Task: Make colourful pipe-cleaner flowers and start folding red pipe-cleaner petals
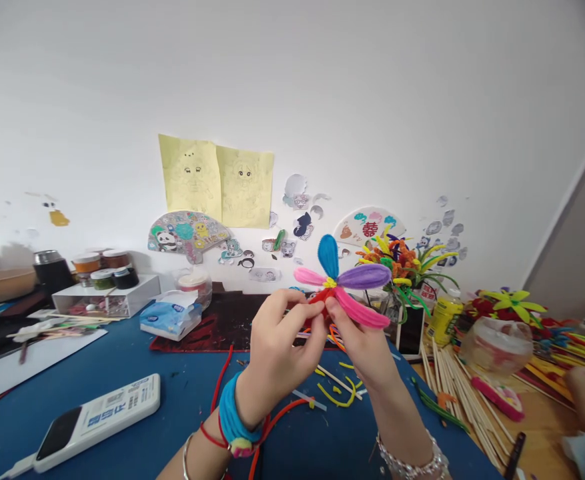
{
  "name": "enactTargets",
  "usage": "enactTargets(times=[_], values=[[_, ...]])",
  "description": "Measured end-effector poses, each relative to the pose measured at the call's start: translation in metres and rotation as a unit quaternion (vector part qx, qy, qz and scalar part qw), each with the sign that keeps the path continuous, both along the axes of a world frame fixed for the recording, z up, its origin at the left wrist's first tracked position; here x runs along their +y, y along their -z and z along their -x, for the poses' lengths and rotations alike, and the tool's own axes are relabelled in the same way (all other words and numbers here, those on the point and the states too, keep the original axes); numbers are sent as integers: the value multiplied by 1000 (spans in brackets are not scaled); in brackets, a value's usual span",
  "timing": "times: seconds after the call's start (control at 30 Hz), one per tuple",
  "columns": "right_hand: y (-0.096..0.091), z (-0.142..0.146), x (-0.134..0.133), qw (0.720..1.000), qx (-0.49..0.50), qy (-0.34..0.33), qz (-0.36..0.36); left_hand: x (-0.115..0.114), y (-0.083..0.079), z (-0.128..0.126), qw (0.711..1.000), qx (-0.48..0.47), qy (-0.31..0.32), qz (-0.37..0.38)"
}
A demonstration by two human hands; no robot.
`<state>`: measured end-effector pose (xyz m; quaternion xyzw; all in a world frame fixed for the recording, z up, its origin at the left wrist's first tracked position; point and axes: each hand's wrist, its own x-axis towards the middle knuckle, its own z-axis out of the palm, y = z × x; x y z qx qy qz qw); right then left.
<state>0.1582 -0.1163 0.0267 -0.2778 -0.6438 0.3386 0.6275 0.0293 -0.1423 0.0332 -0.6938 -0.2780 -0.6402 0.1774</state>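
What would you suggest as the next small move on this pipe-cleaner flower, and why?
Perhaps ease the hot-pink petal downward with the right hand: it sits close to the purple petal, while the gap towards the pale pink petal looks wider.

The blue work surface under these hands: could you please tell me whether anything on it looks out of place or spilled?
Yes: short yellow pipe-cleaner offcuts lie strewn loose across the blue surface, with a red pipe cleaner nearby; they look like stray trimmings.

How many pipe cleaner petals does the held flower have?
4: blue petal top, purple petal right, hot pink petal lower right, light pink petal left; others may hide behind left hand and right hand.
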Motion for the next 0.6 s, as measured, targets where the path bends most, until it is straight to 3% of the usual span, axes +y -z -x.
enactTargets(times=[0.27,0.37,0.6], values=[[4,5,4,997,46,7,-57,5,1,-4,973,-116,129,150],[4,1,7,996,32,26,-78,9,3,-5,952,-122,168,226],[-1,-6,10,995,18,36,-91,13,4,-5,908,-115,259,308]])
